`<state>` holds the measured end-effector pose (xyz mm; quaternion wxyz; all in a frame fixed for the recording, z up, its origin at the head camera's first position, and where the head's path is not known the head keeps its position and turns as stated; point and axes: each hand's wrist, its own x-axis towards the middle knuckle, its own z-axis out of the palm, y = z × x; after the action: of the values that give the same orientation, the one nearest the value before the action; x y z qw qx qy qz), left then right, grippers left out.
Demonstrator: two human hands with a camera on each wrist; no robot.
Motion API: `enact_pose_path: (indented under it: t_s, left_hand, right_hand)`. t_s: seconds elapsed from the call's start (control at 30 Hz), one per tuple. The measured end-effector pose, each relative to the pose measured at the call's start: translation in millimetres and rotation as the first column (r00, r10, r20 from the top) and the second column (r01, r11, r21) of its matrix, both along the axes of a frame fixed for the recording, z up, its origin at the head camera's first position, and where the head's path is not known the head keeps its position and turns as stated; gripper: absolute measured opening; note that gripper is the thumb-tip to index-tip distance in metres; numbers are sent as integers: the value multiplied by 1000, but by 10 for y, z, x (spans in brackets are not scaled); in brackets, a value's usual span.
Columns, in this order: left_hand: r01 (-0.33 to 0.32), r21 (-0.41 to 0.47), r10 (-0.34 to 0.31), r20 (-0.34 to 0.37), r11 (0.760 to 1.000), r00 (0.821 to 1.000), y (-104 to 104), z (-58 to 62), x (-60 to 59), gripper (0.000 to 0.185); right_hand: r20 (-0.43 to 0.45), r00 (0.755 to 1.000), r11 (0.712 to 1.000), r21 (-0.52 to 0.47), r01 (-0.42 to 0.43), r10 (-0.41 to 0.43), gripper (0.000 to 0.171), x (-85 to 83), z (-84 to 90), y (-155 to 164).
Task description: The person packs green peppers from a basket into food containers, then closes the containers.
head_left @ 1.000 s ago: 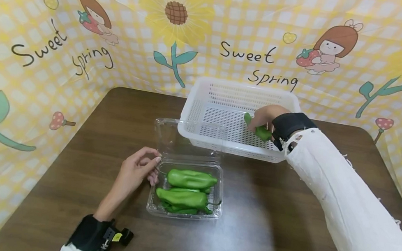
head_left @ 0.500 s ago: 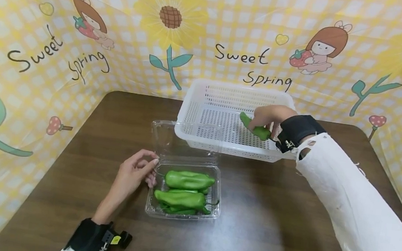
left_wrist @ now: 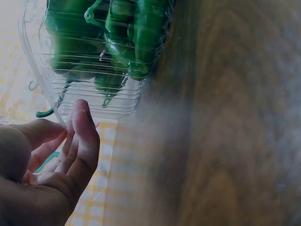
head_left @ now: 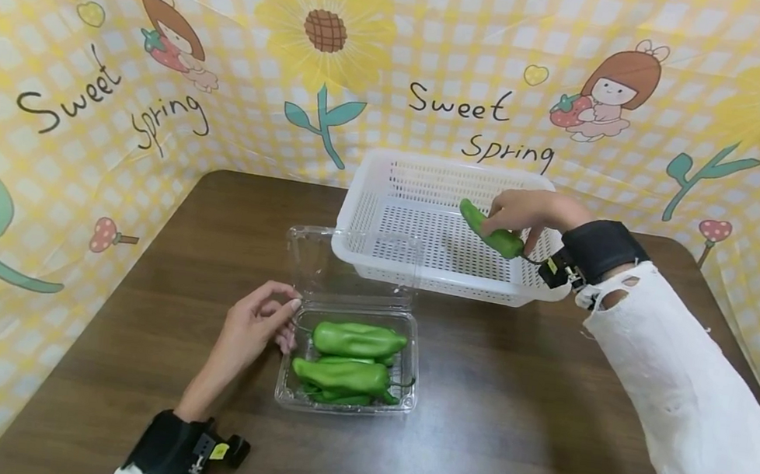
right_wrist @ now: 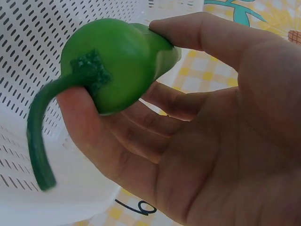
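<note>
My right hand (head_left: 526, 213) grips a green pepper (head_left: 502, 241) above the white plastic basket (head_left: 358, 244). In the right wrist view the curved stem of this green pepper (right_wrist: 110, 61) points toward the camera, with thumb and fingers around its body. My left hand (head_left: 258, 319) pinches the left edge of a clear plastic clamshell box (head_left: 283, 390), as the left wrist view shows thumb and fingertips on the rim. Several green peppers (head_left: 343, 376) lie in that box. Its transparent lid (head_left: 349, 265) stands raised at the back, in front of the basket.
A brown wooden table (head_left: 484, 436) bears both containers, with the basket behind and right of the box. Yellow checked cloth (head_left: 457, 58) with flower prints hangs around the back and sides. A black strap with a small camera (head_left: 222, 451) is on each wrist.
My right hand has lifted the green pepper up from the basket's bottom and moved slightly right. The left hand stays at the box edge. The head view has shifted a little.
</note>
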<state>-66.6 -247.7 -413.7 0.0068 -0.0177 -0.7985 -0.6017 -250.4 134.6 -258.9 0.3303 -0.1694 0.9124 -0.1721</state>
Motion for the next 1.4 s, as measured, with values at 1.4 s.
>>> enact_pose_path:
  t_s: [1.4]
  left_hand:
    - [-2, 5, 2, 5, 1000, 1000, 22, 19, 1, 22]
  right_hand:
    - [-143, 963, 966, -91, -243, 228, 32, 895, 285, 185]
